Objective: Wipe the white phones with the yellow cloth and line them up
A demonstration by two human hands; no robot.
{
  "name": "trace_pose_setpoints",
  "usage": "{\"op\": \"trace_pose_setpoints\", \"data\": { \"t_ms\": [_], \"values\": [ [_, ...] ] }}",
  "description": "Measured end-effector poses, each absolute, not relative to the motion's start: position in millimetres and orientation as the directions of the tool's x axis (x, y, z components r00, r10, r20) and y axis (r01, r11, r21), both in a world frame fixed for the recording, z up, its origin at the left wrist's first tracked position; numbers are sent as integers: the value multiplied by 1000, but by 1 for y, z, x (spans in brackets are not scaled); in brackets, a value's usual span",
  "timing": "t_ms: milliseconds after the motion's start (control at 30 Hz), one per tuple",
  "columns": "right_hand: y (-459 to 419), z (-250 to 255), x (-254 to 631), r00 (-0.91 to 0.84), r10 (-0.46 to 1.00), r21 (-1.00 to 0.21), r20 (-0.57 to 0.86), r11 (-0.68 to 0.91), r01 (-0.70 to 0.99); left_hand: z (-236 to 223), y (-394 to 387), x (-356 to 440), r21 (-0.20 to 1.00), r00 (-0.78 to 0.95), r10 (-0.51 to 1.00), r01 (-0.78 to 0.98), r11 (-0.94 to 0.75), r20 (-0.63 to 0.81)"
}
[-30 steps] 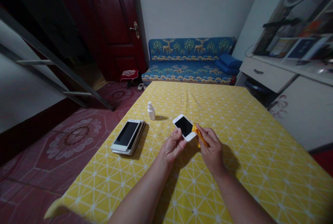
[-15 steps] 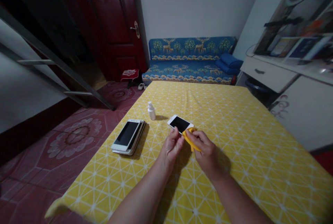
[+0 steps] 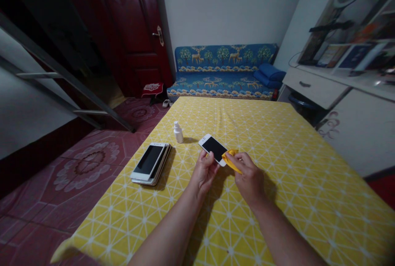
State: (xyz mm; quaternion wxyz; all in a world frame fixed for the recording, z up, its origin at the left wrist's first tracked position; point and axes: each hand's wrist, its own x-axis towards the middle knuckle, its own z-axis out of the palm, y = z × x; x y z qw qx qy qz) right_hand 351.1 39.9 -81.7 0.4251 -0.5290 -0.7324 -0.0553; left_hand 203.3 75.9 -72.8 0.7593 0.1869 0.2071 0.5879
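Observation:
My left hand [image 3: 205,172] grips the near end of a white phone [image 3: 212,148] with a dark screen, held a little above the yellow table [image 3: 293,167]. My right hand [image 3: 248,176] pinches a folded yellow cloth [image 3: 231,159] against the phone's near right corner. To the left, a stack of phones [image 3: 149,162] lies on the table, the top one white with its screen up. A small white bottle [image 3: 177,132] stands upright behind the stack.
The table's left edge drops to a red patterned floor [image 3: 77,167]. A blue patterned sofa [image 3: 225,70] stands beyond the far edge, a dark red door [image 3: 135,31] at the left, and white cabinets [image 3: 354,113] close along the right side.
The phone tilted flatter and then rose again in my left hand. My right hand slid the yellow cloth over the phone's near end and back to its right corner.

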Motion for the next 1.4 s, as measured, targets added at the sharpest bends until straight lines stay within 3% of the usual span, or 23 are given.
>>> {"op": "trace_pose_setpoints", "data": {
  "t_ms": [133, 300, 567, 733, 933, 1267, 1400],
  "values": [
    [39, -80, 350, -62, 715, -358, 697, 421, 833, -72, 75, 205, 547, 215, 974, -808, 218, -70],
    [32, -75, 335, -186, 717, -335, 672, 519, 786, -70, 78, 202, 519, 138, 988, -841, 153, -68],
    [42, -81, 345, -9, 720, -540, 694, 529, 655, -72, 77, 200, 515, 207, 962, -814, 269, -177],
    [44, -81, 345, 58, 739, -629, 671, 526, 572, -70, 79, 201, 425, 225, 957, -860, 283, -181],
    [42, -78, 343, 115, 767, -699, 632, 499, 512, -69, 77, 200, 477, 227, 974, -855, 203, -9],
    [44, -78, 347, 122, 776, -707, 619, 482, 518, -66, 73, 197, 581, 284, 959, -776, 245, -26],
    [37, -72, 346, 45, 761, -665, 648, 535, 522, -64, 73, 197, 591, 285, 958, -770, 241, -19]
  ]
}}
